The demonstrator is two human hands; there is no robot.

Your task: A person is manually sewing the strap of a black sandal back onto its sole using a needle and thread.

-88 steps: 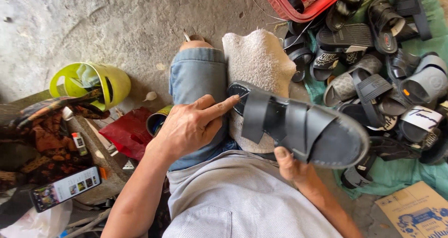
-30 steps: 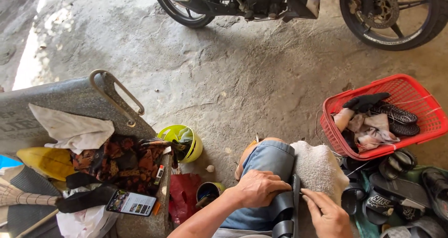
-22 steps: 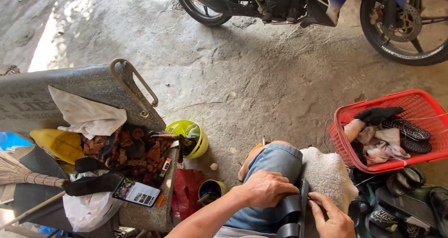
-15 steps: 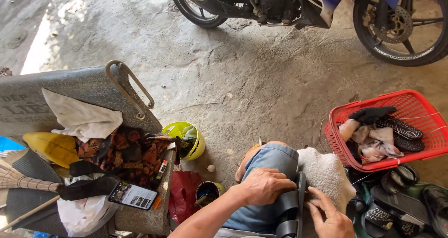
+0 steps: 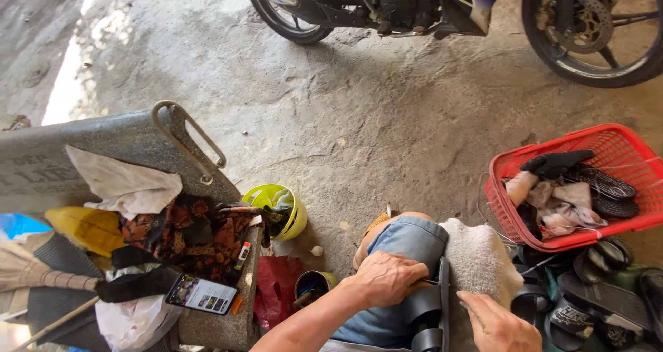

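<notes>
**Sandal held edge-up on the knee**

Left hand (image 5: pixel 384 277) curled, pressing the black sandal (image 5: pixel 429 309) against the denim knee (image 5: pixel 407 245). Right hand (image 5: pixel 498 322) fingers together on the pale towel (image 5: pixel 478 262), beside the sole. Risk: sandal stands on edge, so it may tip if the grip slackens. Red basket (image 5: pixel 573 186) and loose sandals (image 5: pixel 587 297) crowd the right; yellow helmet (image 5: pixel 280 210), small tin (image 5: pixel 312 283) sit left.

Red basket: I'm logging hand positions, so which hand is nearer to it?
Right. The right hand lies below the red basket, beside the white cloth; the left hand sits farther left, on the knee.
</notes>
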